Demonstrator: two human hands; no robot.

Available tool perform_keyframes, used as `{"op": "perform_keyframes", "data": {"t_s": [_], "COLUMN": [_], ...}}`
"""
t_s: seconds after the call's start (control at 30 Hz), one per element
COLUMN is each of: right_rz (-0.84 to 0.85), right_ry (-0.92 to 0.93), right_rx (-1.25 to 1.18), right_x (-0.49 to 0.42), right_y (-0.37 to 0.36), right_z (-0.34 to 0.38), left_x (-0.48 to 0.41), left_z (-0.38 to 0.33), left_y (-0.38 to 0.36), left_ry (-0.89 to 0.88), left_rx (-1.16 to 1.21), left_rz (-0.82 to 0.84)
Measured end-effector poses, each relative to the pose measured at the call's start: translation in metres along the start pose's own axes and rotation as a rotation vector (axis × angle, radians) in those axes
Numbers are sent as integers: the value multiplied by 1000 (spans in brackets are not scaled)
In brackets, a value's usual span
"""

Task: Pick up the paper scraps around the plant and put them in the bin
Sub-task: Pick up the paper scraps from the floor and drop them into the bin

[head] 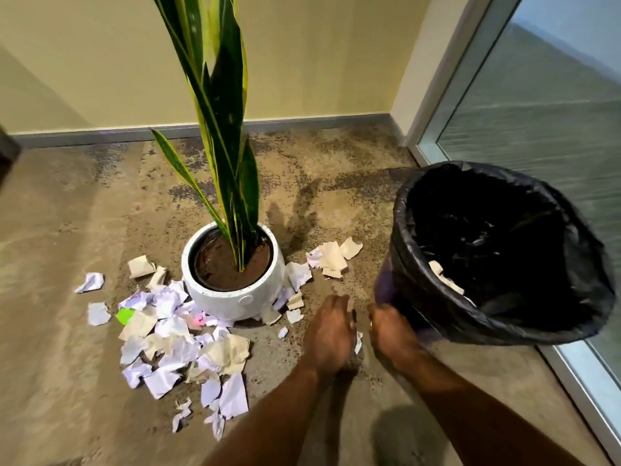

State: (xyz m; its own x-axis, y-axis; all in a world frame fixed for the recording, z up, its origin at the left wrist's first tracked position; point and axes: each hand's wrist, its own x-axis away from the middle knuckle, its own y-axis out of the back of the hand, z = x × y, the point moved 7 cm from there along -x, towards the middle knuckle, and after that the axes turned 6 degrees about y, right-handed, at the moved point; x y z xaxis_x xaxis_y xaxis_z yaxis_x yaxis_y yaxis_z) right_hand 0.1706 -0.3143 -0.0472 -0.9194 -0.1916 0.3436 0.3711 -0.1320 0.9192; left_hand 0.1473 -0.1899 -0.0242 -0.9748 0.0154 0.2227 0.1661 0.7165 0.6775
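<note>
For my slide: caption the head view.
Both hands gather white paper scraps between white plant pot and black-lined bin.

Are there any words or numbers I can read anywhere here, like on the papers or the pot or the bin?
None can be read.
Paper scraps: white, tan, one green, one pink; no legible writing, the picture is too blurred.
White pot: a small round raised mark on the front, no letters visible.
Bin with black bag: no label in view.
</note>
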Motion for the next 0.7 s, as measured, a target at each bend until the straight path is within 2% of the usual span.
{"op": "perform_keyframes", "data": {"t_s": [0.07,0.2,0.33,0.5,0.7], "right_rz": [22,38,83,138,92], "right_ry": [-32,15,-7,-25,-34], "right_rx": [-13,40,94,132,25], "right_x": [-3,-9,-13,-14,-14], "right_y": [-13,-27,-38,-51,-52], "right_z": [-9,-11,-18,-24,-19], "left_x": [-1,2,0,-11,-12], "left_z": [2,10,13,16,28], "left_y": [-19,-42,-58,-64,-50], "left_ry": [17,47,-14,29,102], "left_rx": [-18,33,-43,-183,-61], "left_rz": [66,66,62,135,114]}}
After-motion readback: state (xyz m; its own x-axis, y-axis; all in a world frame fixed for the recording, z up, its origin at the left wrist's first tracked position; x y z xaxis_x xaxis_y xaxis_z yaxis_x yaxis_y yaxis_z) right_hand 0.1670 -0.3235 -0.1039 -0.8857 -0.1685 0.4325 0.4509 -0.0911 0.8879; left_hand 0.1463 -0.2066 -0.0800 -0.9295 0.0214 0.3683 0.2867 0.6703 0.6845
